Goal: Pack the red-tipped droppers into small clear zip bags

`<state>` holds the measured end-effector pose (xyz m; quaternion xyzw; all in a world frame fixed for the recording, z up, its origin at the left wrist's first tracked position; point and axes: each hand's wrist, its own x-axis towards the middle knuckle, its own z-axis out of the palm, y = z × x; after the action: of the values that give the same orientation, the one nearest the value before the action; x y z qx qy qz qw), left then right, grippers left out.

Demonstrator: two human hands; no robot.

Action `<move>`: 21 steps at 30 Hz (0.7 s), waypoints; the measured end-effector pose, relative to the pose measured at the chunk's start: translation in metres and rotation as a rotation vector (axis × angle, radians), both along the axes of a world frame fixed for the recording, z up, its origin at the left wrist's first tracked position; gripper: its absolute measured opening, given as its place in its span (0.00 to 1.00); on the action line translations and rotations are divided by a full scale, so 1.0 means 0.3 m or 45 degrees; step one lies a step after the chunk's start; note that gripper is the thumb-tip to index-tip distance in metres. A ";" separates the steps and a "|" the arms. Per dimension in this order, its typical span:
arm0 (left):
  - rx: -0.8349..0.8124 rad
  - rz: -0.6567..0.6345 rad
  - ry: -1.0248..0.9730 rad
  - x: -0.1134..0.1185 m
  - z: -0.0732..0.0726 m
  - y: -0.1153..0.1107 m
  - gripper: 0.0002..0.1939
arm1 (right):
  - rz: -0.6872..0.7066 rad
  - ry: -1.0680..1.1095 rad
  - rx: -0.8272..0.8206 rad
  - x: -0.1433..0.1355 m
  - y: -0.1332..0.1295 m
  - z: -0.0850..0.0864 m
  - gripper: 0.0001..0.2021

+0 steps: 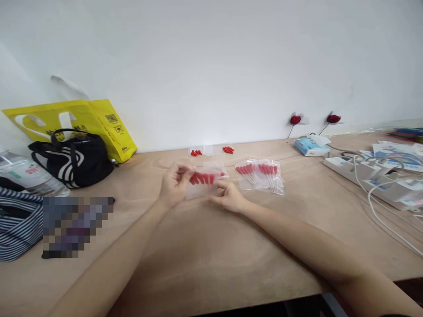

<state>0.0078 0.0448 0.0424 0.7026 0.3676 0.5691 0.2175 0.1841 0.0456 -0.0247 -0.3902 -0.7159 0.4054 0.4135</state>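
Note:
Held up over the table, a small clear plastic bag with several red-tipped items in it is blurred by motion. My left hand pinches its left side near the top. On the lower right edge, my right hand grips the same bag between thumb and fingers. Just behind it lies another clear bag, partly covered. To the right rest filled bags of white sticks with red rounded heads. Near the wall are two small groups of red pieces on clear plastic.
A yellow bag, a black pouch, a large plastic bottle and a striped cloth item stand left. Rightward are a blue tissue pack, power strips with loose cables, and papers. Two red flowers lean against the wall.

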 end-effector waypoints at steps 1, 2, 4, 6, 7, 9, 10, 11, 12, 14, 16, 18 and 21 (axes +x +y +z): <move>0.127 -0.081 0.077 0.028 -0.020 -0.009 0.10 | -0.037 -0.026 0.111 0.021 0.003 -0.001 0.15; 0.237 -0.157 0.166 0.050 -0.039 -0.016 0.07 | -0.068 -0.048 0.246 0.047 0.008 -0.003 0.10; 0.414 -0.324 0.356 0.075 -0.076 -0.026 0.02 | -0.091 -0.086 0.517 0.106 0.019 -0.013 0.08; 0.536 -0.443 0.492 0.085 -0.110 -0.033 0.04 | -0.052 -0.156 0.688 0.163 0.030 -0.030 0.10; 0.576 -0.472 0.536 0.087 -0.126 -0.035 0.05 | -0.033 -0.203 0.733 0.187 0.033 -0.039 0.10; 0.622 -0.470 0.596 0.087 -0.153 -0.041 0.06 | -0.004 -0.306 0.770 0.223 0.036 -0.054 0.12; 0.635 -0.455 0.620 0.085 -0.165 -0.043 0.05 | 0.002 -0.360 0.785 0.236 0.034 -0.059 0.13; 0.653 -0.441 0.641 0.083 -0.175 -0.045 0.05 | -0.006 -0.416 0.811 0.247 0.031 -0.061 0.14; 0.673 -0.428 0.661 0.080 -0.184 -0.046 0.05 | -0.017 -0.476 0.858 0.257 0.025 -0.061 0.14; 0.719 -0.395 0.692 0.074 -0.197 -0.045 0.06 | -0.018 -0.613 1.024 0.272 0.007 -0.051 0.13; 0.750 -0.345 0.717 0.070 -0.207 -0.042 0.05 | 0.006 -0.746 1.246 0.285 -0.015 -0.038 0.11; 0.759 -0.299 0.743 0.070 -0.213 -0.037 0.05 | 0.038 -0.845 1.435 0.293 -0.035 -0.027 0.09; 0.745 -0.266 0.775 0.072 -0.219 -0.032 0.05 | 0.034 -0.917 1.571 0.296 -0.048 -0.024 0.07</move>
<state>0.0294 0.0353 -0.0233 0.9039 0.1652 0.3910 -0.0526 0.2729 0.0313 -0.0318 -0.1860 -0.9115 -0.2227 0.2916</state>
